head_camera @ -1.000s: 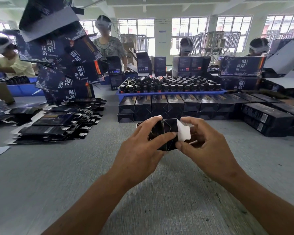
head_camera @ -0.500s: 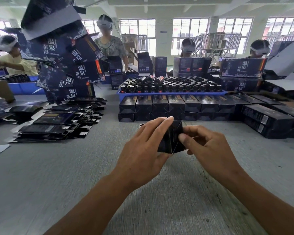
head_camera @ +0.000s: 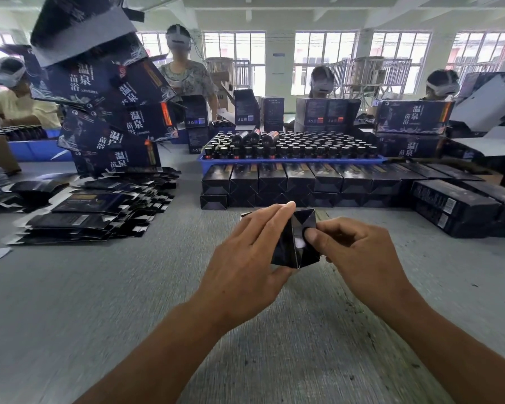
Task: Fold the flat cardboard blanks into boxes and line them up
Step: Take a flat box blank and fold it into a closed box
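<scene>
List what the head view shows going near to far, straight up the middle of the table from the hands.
Small black cardboard box held between the left hand and right hand → stacked rows of folded black boxes → blue plastic tray of dark capped bottles.

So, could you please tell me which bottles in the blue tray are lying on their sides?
The few bottles resting on top at the blue tray's back left; the others stand upright.
</scene>
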Motion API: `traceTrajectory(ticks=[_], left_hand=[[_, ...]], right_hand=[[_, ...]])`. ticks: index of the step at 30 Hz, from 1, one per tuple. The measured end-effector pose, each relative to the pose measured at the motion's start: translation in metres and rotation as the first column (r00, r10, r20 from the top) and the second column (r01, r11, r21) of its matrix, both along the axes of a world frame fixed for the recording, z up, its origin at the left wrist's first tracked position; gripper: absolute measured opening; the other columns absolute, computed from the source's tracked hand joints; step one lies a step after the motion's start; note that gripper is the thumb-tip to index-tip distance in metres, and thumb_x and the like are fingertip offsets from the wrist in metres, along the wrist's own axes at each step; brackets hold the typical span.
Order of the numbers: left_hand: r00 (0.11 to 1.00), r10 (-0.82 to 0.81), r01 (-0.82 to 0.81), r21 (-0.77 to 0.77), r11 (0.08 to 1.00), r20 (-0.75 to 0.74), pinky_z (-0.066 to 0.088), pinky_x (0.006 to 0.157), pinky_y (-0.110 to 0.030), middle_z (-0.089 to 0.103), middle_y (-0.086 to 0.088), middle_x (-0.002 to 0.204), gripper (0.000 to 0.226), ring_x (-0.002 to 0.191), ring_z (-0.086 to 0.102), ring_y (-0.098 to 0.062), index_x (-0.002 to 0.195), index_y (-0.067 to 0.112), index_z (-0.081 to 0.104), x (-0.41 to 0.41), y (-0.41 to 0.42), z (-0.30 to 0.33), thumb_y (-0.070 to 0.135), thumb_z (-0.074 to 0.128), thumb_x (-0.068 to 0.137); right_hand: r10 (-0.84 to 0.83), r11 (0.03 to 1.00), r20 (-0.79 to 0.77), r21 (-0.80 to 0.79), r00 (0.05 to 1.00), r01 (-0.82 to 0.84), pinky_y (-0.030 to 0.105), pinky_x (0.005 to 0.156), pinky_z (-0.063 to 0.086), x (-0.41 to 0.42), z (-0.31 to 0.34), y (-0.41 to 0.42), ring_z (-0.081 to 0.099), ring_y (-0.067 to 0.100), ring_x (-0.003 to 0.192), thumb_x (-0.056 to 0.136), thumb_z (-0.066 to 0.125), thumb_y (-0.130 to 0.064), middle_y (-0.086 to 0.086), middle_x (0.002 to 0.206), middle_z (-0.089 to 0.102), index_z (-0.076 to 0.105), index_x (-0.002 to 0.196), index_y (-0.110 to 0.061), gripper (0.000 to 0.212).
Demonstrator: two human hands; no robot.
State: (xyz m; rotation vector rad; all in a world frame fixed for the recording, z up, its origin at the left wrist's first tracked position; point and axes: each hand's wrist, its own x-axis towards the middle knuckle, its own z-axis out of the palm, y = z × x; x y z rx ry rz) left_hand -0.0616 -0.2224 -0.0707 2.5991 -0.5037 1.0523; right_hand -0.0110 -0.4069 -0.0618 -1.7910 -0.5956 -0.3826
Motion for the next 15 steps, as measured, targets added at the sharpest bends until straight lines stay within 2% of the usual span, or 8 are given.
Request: traceTrajectory(ticks=[5,10,15], left_hand=[[1.000,0.004,-0.004,0.007,1.000,0.005,0.034,0.103,-0.024,0.043,0.003,0.148,0.083,0.132,0.041,-0.013,0.153,0.017,0.032,0.0005,-0.0009,-0.0001,0.042,0.062,0.080],[1.000,0.005,-0.005,0.004,1.000,0.006,0.038,0.100,-0.024,0.039,0.007,0.150,0.082,0.134,0.040,-0.013,0.154,0.019,0.029,0.0008,0.0006,-0.0005,0.043,0.060,0.082],[1.000,0.011,-0.011,0.006,1.000,0.009,0.034,0.102,-0.024,0.040,0.006,0.150,0.083,0.135,0.040,-0.013,0.154,0.019,0.029,0.0008,0.0006,0.0001,0.045,0.059,0.081]], right_hand=[[-0.063,0.997,0.042,-0.034,0.997,0.065,0.009,0.064,0.048,-0.0014,-0.0012,0.0015,0.068,-0.001,0.073,0.088,0.073,-0.024,-0.019,0.080,0.073,0.076,0.092,-0.025,0.005],[-0.028,0.999,0.008,-0.033,1.000,0.028,0.010,0.064,0.050,-0.0012,-0.0013,0.0004,0.069,0.000,0.076,0.089,0.072,-0.025,-0.018,0.083,0.073,0.075,0.096,-0.024,0.008],[-0.009,0.999,0.006,-0.052,1.000,0.009,0.011,0.064,0.050,-0.0008,-0.0004,0.0006,0.069,0.000,0.077,0.090,0.071,-0.026,-0.020,0.086,0.072,0.073,0.097,-0.028,0.007]])
